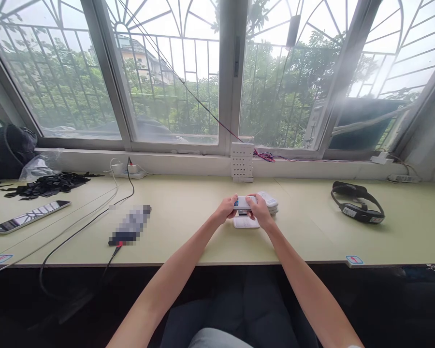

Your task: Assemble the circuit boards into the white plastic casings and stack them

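Well, my left hand (pixel 227 209) and right hand (pixel 260 211) both grasp the white device (pixel 242 202), over the table (pixel 188 217) at its middle. If my thumbs slackened, it could drop onto the white case (pixel 246 223) on the near side; a careless right wrist might topple the stack (pixel 271 200) beside it. The blue label (pixel 236 203) and the headset's (pixel 362 212) pale stickers, far to the right, are unreadable.
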`<state>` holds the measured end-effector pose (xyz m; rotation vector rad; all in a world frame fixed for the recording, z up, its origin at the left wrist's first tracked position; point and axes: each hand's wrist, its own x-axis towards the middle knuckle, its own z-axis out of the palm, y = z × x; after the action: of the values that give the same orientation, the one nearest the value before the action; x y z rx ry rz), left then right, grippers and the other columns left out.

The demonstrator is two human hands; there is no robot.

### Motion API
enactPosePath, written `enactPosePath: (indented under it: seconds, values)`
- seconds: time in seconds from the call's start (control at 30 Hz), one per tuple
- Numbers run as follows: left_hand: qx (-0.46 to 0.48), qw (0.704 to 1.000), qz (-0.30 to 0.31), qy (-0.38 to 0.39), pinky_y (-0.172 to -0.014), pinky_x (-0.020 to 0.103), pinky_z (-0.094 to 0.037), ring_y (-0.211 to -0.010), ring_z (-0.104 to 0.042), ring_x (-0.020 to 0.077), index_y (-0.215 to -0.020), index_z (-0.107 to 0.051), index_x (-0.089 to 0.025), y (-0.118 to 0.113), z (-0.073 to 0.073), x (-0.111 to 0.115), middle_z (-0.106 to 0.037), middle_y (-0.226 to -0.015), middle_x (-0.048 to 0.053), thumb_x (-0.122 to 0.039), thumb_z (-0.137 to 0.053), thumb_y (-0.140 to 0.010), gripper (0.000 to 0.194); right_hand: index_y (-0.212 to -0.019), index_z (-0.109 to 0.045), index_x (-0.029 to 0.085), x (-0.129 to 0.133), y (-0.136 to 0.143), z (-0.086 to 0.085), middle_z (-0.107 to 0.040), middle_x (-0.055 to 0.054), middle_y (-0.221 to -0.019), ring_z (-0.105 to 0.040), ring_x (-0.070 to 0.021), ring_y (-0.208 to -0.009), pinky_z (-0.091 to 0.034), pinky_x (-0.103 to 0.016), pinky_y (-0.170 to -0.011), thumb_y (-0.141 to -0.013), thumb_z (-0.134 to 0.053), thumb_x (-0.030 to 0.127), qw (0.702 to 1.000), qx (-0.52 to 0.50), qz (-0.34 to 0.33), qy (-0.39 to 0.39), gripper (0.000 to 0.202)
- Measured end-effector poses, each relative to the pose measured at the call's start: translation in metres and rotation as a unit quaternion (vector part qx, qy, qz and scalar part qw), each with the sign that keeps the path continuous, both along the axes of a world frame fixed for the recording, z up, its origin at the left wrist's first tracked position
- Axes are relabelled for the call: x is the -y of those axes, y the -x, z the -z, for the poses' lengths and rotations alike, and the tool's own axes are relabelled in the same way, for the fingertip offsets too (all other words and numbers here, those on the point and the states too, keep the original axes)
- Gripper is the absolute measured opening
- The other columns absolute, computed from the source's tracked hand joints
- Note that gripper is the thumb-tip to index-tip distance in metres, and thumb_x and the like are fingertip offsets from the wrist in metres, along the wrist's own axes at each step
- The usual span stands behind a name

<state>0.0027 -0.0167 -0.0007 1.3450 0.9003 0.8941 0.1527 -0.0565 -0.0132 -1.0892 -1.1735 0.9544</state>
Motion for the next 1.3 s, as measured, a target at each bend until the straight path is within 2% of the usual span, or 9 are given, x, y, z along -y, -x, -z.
enactPosePath:
  seconds: [0.3,0.63,0.73,0.83,1.0,1.13,1.3]
  values:
    - [0.007,0.999,-0.013,-0.030,-0.035,0.018,-0.017,-0.033,-0.029,0.0053,-0.068,-0.042,-0.020,-0.0021,-0.0013,0.0022,-0.037,-0.045,-0.006,-0.043,-0.049,-0.098,0.038,-0.102,-0.053,0.021,0.0014,0.0005,-0.0026,-0.050,0.004,-0.054,-0.044,-0.0132,-0.038,-0.029,-0.024,-0.031,-0.082,-0.062,0.039,1.000,-0.007,0.002,0.003,0.028]
    - [0.026,0.999,-0.029,0.018,-0.036,0.019,-0.019,-0.035,-0.034,0.0060,-0.071,-0.044,-0.020,-0.0024,-0.0005,-0.0005,-0.041,-0.049,-0.005,-0.046,-0.055,-0.094,0.036,-0.102,-0.053,0.022,-0.0019,-0.0007,0.0005,-0.049,0.005,-0.054,-0.045,-0.0142,-0.038,-0.030,-0.026,-0.033,-0.082,-0.063,0.045,1.000,0.001,0.010,-0.002,0.032]
    - [0.026,0.999,0.004,0.022,-0.036,0.019,-0.018,-0.036,-0.034,0.0065,-0.074,-0.046,-0.020,-0.0022,-0.0001,-0.0011,-0.042,-0.050,-0.005,-0.051,-0.055,-0.092,0.037,-0.100,-0.053,0.023,-0.0028,-0.0010,0.0001,-0.049,0.004,-0.055,-0.045,-0.0144,-0.039,-0.030,-0.026,-0.033,-0.081,-0.064,0.044,1.000,-0.014,0.021,0.003,0.031]
    - [0.029,0.999,0.041,0.002,-0.038,0.019,-0.018,-0.038,-0.034,0.0056,-0.079,-0.049,-0.019,-0.0012,0.0008,-0.0005,-0.043,-0.052,-0.006,-0.051,-0.065,-0.086,0.036,-0.099,-0.052,0.023,-0.0042,-0.0011,0.0004,-0.048,0.005,-0.053,-0.044,-0.0146,-0.038,-0.030,-0.027,-0.034,-0.081,-0.063,0.045,0.999,-0.023,0.035,0.011,0.030]
    - [0.050,0.997,0.060,-0.029,-0.039,0.019,-0.016,-0.038,-0.030,0.0037,-0.080,-0.048,-0.019,-0.0007,0.0037,-0.0016,-0.039,-0.050,-0.008,-0.054,-0.074,-0.078,0.044,-0.096,-0.051,0.023,-0.0057,-0.0011,0.0017,-0.049,0.005,-0.051,-0.044,-0.0145,-0.037,-0.031,-0.027,-0.034,-0.082,-0.063,0.040,0.998,-0.038,0.041,0.008,0.025]
    - [0.054,0.997,0.047,-0.036,-0.039,0.019,-0.015,-0.037,-0.027,0.0030,-0.077,-0.046,-0.019,-0.0013,0.0041,-0.0027,-0.036,-0.047,-0.009,-0.056,-0.073,-0.079,0.046,-0.099,-0.051,0.022,-0.0046,-0.0010,0.0011,-0.052,0.004,-0.055,-0.048,-0.0146,-0.040,-0.035,-0.027,-0.035,-0.082,-0.065,0.038,0.998,-0.048,0.043,0.002,0.028]
    - [0.069,0.997,0.006,-0.032,-0.039,0.019,-0.020,-0.036,-0.028,0.0022,-0.079,-0.046,-0.019,-0.0017,0.0050,-0.0045,-0.038,-0.049,-0.010,-0.056,-0.073,-0.079,0.046,-0.112,-0.048,0.022,-0.0037,0.0002,0.0007,-0.057,0.005,-0.060,-0.053,-0.0152,-0.044,-0.042,-0.027,-0.040,-0.079,-0.070,0.036,0.997,-0.076,0.021,-0.004,0.041]
